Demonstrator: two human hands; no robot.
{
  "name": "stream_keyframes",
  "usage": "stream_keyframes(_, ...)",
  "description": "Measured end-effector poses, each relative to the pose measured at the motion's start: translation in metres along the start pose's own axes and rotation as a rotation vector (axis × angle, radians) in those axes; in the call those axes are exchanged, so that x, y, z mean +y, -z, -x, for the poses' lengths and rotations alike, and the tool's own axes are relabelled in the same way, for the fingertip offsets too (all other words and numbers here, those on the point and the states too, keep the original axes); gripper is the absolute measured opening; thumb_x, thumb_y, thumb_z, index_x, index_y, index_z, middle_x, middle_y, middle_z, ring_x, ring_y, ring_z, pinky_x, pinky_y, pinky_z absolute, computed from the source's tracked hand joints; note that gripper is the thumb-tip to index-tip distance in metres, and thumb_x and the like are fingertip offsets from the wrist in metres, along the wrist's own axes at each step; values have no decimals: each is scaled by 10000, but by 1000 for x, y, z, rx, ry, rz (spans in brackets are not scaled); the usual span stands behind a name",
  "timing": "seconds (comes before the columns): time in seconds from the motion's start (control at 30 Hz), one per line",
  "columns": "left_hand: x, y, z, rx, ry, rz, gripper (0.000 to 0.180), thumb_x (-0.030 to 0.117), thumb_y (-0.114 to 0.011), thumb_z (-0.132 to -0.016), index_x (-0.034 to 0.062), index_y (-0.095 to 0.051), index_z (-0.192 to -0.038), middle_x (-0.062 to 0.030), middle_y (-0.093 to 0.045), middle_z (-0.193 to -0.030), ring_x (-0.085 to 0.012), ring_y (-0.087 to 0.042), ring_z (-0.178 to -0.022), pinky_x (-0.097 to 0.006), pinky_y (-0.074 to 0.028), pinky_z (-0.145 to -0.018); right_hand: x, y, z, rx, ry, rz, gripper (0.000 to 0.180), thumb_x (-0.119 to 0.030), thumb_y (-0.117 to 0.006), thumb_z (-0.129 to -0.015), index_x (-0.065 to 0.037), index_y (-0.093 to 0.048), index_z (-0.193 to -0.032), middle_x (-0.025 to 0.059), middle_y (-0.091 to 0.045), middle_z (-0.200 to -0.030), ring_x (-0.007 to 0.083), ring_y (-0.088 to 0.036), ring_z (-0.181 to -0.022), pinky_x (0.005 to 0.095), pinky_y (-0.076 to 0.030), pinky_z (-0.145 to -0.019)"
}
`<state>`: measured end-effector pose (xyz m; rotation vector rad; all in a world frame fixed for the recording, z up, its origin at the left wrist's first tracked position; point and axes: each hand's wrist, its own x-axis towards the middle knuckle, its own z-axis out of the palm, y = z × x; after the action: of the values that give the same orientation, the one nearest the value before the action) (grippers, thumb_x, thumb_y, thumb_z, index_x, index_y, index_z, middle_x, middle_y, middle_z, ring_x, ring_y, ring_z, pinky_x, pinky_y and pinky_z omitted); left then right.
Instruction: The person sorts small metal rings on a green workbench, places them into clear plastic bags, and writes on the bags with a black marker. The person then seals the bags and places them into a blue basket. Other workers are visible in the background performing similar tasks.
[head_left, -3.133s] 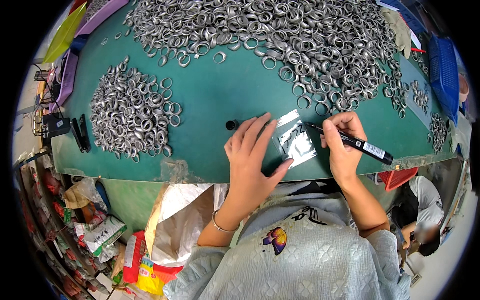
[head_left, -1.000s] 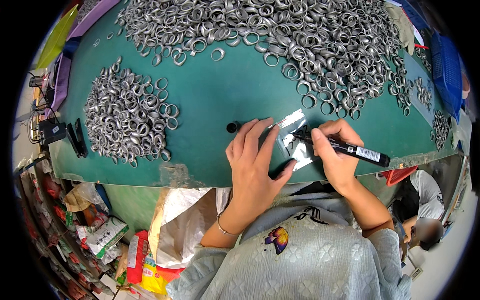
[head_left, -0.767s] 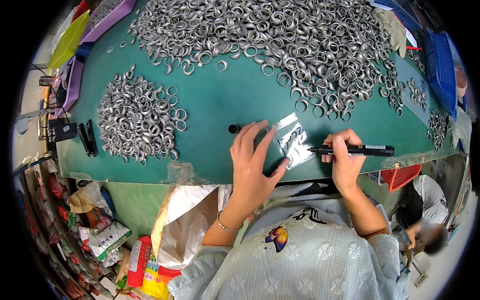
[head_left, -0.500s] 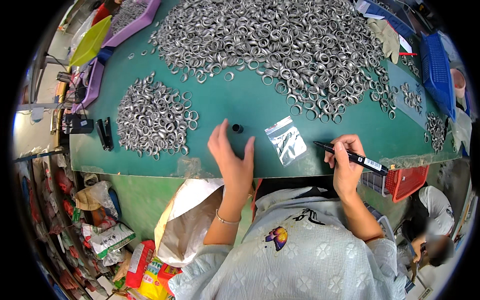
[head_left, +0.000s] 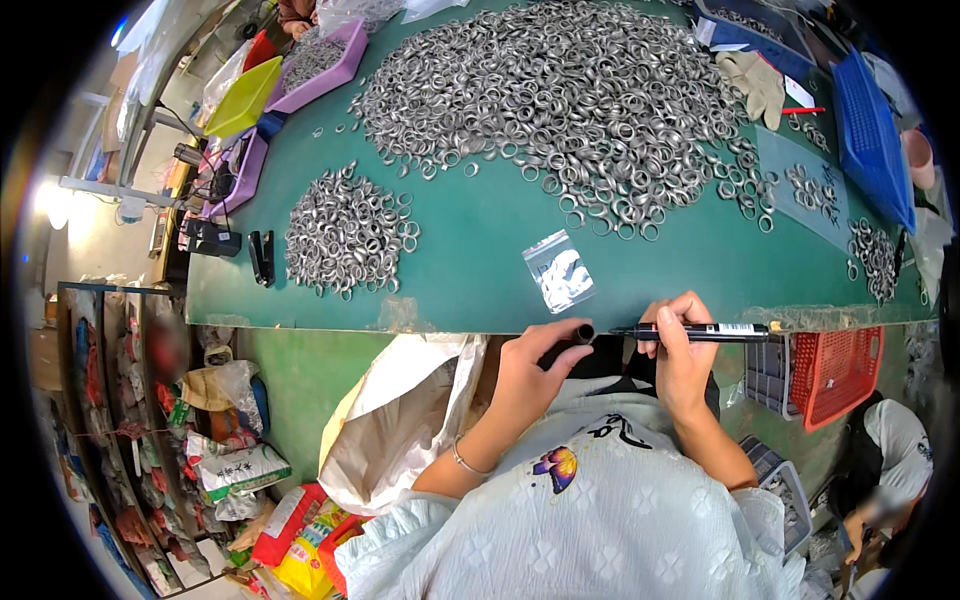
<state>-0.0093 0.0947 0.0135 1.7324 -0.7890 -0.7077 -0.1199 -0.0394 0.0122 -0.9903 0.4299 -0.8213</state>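
Marker (head_left: 735, 331), gripped in right hand (head_left: 684, 362): I note long axis left-right, tip just right of cap (head_left: 585, 335) pinched in left hand (head_left: 527, 368).

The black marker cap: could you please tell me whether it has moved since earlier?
Yes: judged against the green table, the cap, now in the left hand, has moved right and toward the table's near edge.

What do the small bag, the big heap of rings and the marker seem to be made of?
Small bag: probably thin, glossy plastic film, by its bright white reflections.
Big heap of rings: looks like grey metal, satin rather than mirror-polished, with soft highlights; which metal, I cannot tell.
Marker: likely smooth, hard black plastic, by its straight, rigid-looking barrel.
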Motion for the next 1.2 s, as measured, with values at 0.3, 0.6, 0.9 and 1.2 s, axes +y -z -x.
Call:
stream_keyframes(0.3,17,-21,10,-37,-72,50,244,-51,-629,-765,-33,-595,-1007,-97,-637,-1000,-156,-596,-916,-255,-462,-811,-19,8,17,-17,50,121,143,-37,-587,-835,-31,-474,-748,-6,-511,-646,28,-452,-557,171,-356,-508)
stream_keyframes(0.6,27,-27,13,9,-329,-193,288,-43,-701,-682,-18,-630,-960,-94,-642,-914,-163,-590,-844,-268,-462,-740,-24,16,19,-110,-23,263,147,-42,-597,-815,-16,-514,-696,-25,-494,-623,9,-397,-556,181,-296,-490)
stream_keyframes(0.9,47,-36,14,-165,-251,2,229,-6,-675,-698,-19,-619,-920,-119,-611,-813,-244,-593,-714,-293,-471,-648,-30,12,16,-349,124,154,374,-248,-372,-864,48,-599,-843,176,-530,-985,240,-460,-970,347,-324,-889)
stream_keyframes(1.2,39,-48,15,-112,-470,129,117,-78,-604,-712,-51,-620,-825,-152,-609,-771,-243,-600,-667,-274,-470,-591,-38,9,24,-474,273,251,376,-189,-328,-887,27,-606,-756,224,-566,-1052,324,-481,-1019,440,-346,-911)
